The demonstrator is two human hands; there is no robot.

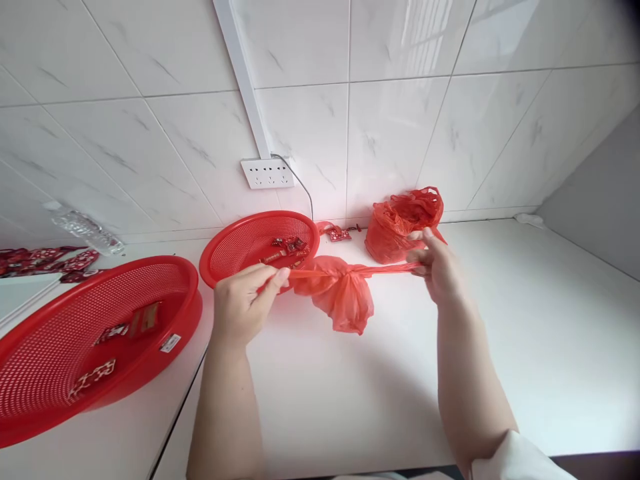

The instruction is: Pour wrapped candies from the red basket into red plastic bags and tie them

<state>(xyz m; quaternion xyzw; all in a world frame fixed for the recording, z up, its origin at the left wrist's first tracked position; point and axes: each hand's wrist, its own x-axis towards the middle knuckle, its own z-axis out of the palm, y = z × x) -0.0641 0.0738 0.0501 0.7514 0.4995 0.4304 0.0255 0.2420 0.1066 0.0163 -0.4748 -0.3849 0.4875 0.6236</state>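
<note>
A thin red plastic bag (pixel 345 301) hangs between my two hands over the white table, its handles twisted together in a knot at the top. My left hand (pixel 246 299) pinches one handle, with the strip stretched taut toward the middle. On the other side my right hand (pixel 436 267) grips the opposite handle, pulled out straight. Whatever the bag holds is hidden. Behind my right hand stands another red plastic bag (pixel 393 233), bunched and gaping at its top. A round red basket (pixel 225 257) with small packaged items in it stands just behind my left hand.
A larger red basket (pixel 175 293) with several packets sits at the left. A clear plastic bottle (pixel 85 227) lies near red printed items (pixel 40 261) by the wall. A small red tag (pixel 339 235) lies at the back, below a wall socket (pixel 268 173) with a cable.
</note>
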